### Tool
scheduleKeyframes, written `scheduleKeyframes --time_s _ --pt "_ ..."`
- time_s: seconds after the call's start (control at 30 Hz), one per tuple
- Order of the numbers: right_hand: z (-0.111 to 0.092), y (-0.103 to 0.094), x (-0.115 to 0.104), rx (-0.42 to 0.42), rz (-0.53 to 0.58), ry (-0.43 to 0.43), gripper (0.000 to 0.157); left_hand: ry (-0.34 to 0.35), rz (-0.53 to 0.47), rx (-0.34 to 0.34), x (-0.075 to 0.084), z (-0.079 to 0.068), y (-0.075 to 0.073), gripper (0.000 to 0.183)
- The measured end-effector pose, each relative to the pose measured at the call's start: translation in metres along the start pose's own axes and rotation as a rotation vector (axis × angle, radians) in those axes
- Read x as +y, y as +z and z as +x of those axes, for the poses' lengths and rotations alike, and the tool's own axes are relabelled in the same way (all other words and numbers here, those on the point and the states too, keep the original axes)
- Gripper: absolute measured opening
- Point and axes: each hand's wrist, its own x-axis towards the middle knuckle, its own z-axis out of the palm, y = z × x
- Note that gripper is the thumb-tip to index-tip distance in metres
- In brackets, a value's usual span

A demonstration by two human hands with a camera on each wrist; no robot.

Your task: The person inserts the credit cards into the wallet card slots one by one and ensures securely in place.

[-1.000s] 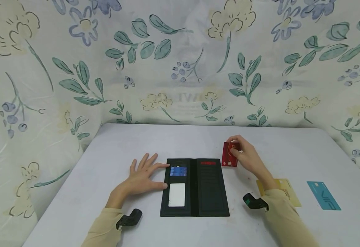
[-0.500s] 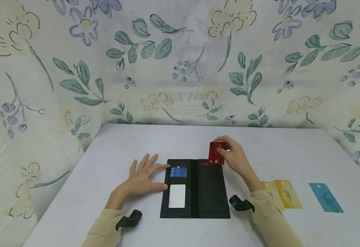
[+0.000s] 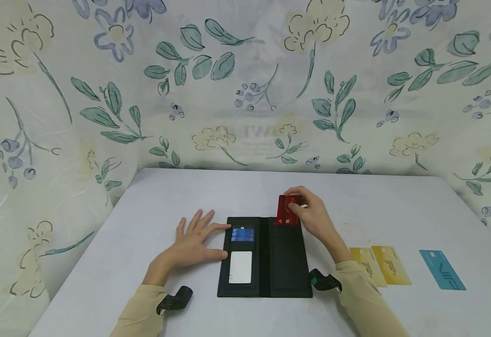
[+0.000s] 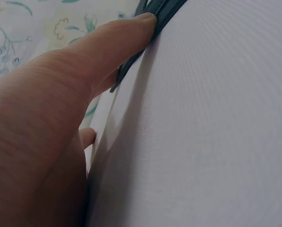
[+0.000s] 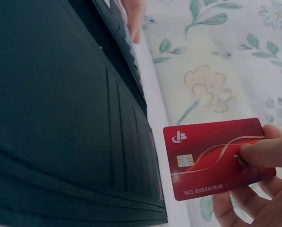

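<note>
Pale cloth printed with flowers and leaves hung behind a smooth white table, where a black, leather-like bifold wallet lay spread flat. Over the last second the right hand had carried a glossy red chip card with gold curves from the wallet's right side to the top edge of its right panel; this seemed to bring the card into line with that panel's slots, though none of it looked inserted, and the pictures could not settle whether it touched the edge. Thumb and fingers pinched the card by its far end, logo and number facing up. The arm's shift had also uncovered more of the two golden-yellow rectangular cards, near a teal rectangular card marked VIP. The wallet's left panel held blue patterned cards in its upper slots and a white rectangle below. The left hand, fingers spread and gripping nothing, touched the wallet's left edge, as before, with thumb and index fingertip
</note>
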Motion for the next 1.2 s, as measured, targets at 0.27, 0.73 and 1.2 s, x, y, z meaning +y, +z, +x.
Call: scheduleKeyframes --time_s 0.27,0.73,1.2 --pt "-0.004 0.01 0.005 -0.009 -0.011 -0.007 0.03 0.001 0.009 0.004 -0.001 0.001 0.001 0.068" --pt "-0.002 0.015 0.012 -0.054 -0.062 0.019 0.045 -0.003 0.018 0.01 0.001 0.002 0.001 0.068" --pt "0.0 0.015 0.02 -0.163 -0.087 0.082 0.059 0.001 0.015 0.012 0.002 0.002 0.001 0.068"
